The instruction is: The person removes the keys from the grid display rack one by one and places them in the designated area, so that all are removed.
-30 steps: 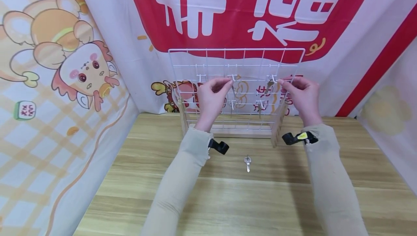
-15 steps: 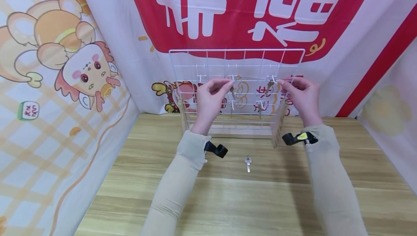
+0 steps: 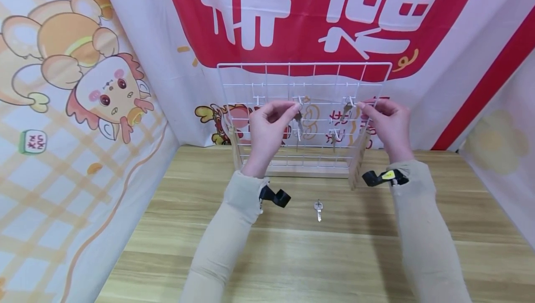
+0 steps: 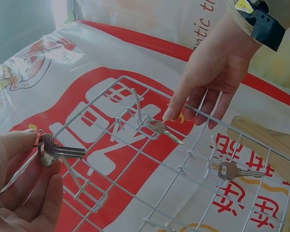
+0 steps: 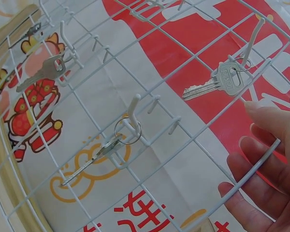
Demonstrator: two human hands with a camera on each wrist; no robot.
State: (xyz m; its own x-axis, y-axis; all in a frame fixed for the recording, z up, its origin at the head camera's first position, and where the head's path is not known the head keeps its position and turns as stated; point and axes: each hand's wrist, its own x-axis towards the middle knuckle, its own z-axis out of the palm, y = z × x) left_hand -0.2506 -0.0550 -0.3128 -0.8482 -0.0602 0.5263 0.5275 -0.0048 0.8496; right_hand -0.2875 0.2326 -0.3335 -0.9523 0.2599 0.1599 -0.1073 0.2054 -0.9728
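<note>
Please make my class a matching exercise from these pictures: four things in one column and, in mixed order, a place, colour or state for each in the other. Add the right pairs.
Column one
1. Left hand
2. Right hand
3. Loose key
4. Grid

Column two
A. Lying on the table
B. White
C. Holding a key in its fingers
D. At the right edge of the upright wire panel

Right pairs
1-C
2-D
3-A
4-B
</note>
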